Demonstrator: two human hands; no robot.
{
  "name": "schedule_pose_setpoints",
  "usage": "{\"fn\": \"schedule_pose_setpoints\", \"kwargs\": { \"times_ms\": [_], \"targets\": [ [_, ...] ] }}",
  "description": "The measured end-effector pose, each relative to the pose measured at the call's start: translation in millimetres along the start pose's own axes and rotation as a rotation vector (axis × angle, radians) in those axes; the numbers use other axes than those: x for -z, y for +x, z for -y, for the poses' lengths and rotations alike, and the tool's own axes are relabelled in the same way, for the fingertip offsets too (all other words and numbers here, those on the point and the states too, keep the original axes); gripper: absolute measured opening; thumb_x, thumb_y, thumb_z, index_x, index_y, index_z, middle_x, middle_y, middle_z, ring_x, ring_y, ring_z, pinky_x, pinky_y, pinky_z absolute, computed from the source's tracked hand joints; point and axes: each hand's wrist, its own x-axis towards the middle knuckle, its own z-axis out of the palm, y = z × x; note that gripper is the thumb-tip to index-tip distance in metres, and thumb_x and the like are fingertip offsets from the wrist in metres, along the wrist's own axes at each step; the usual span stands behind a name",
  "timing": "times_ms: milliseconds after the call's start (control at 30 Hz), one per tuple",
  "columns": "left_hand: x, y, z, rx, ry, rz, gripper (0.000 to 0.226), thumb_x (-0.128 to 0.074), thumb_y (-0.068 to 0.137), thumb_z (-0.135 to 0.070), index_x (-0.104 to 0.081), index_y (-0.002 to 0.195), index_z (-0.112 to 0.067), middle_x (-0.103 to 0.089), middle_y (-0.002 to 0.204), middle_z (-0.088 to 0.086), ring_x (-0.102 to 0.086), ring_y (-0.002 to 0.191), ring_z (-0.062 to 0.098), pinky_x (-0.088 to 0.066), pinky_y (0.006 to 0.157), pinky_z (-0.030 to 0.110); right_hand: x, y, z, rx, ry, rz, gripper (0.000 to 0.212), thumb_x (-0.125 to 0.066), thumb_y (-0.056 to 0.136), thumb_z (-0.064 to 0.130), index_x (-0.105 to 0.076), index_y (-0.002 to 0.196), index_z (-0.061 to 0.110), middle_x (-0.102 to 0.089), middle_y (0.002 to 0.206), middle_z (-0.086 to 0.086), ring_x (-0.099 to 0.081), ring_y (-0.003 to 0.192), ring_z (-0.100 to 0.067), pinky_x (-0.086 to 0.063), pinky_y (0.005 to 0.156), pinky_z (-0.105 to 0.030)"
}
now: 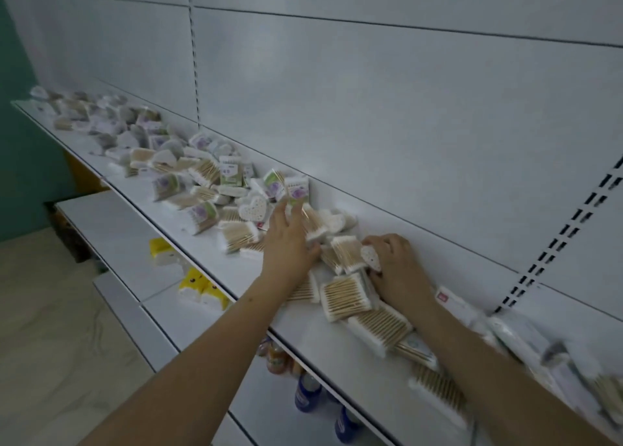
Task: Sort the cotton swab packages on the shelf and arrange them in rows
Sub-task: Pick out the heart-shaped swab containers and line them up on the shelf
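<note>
Many cotton swab packages lie jumbled along a white shelf (209, 243): flat packs of wooden-stick swabs (344, 295), white heart-shaped boxes (252, 207) and packs with green and purple labels (230, 173). My left hand (290, 240) reaches into the pile, its fingers and thumb curled around a wooden-stick pack (312, 226). My right hand (392, 267) rests on the pile to the right, fingers curled round a small white heart-shaped box (369, 256). More wooden-stick packs (381, 331) lie under my right forearm.
A white slotted back panel (404, 125) rises behind the shelf. Lower shelves hold yellow and white packs (199, 285) and bottles (306, 393). Long white packages (526, 341) lie blurred at the far right. The floor (50, 327) is at the lower left.
</note>
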Motion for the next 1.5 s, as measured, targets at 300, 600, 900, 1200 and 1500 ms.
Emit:
{"fn": "schedule_pose_setpoints", "kwargs": {
  "times_ms": [300,600,900,1200,1500],
  "targets": [
    [10.9,13.0,6.5,0.042,-0.155,0.020,0.080,-0.070,0.083,-0.049,-0.036,0.148,-0.019,-0.040,0.138,0.010,-0.044,0.125,0.027,-0.043,0.100,0.039,1.8,3.5,-1.7,-0.030,-0.049,0.051,0.048,-0.066,0.079,0.017,-0.053,0.125,0.022,-0.051,0.118,-0.004,-0.047,0.107,-0.023,-0.044,0.085,-0.034],
    [55.3,-17.9,-65.9,0.417,-1.103,0.080,0.031,-0.050,0.099,-0.038,-0.059,0.108,-0.010,-0.060,0.085,0.009,-0.070,0.074,0.021,-0.059,0.072,0.035,76.9,17.3,2.0,-0.254,0.475,-0.123,0.047,-0.067,0.084,0.021,-0.043,0.125,0.022,-0.048,0.118,-0.005,-0.051,0.095,-0.019,-0.042,0.075,-0.031],
    [-13.9,-89.0,-180.2,0.460,-1.299,0.535,0.041,-0.057,0.080,-0.051,-0.064,0.097,-0.015,-0.062,0.084,0.008,-0.054,0.069,0.021,-0.042,0.057,0.031,193.4,-105.8,-58.5,-0.329,0.715,-0.371,0.034,-0.055,0.099,0.029,-0.049,0.131,0.037,-0.040,0.131,0.001,-0.057,0.114,-0.023,-0.061,0.065,-0.036],
    [-91.1,-227.5,-371.2,0.296,-1.283,1.218,0.059,-0.064,0.073,-0.066,-0.070,0.102,-0.014,-0.069,0.095,0.011,-0.064,0.068,0.016,-0.048,0.058,0.027,304.3,-312.2,-126.2,-0.849,0.983,-0.616,0.042,-0.071,0.090,0.020,-0.054,0.128,0.028,-0.060,0.118,-0.001,-0.066,0.097,-0.014,-0.061,0.068,-0.041],
    [-148.2,-349.4,-506.6,0.051,-1.010,1.318,0.062,-0.072,0.060,-0.066,-0.068,0.108,-0.028,-0.072,0.099,-0.003,-0.065,0.084,0.013,-0.053,0.071,0.032,390.3,-496.5,-221.1,-0.844,0.436,-0.556,0.062,-0.078,0.083,0.022,-0.047,0.133,0.040,-0.048,0.128,0.008,-0.058,0.112,-0.011,-0.059,0.078,-0.033]
  ]
}}
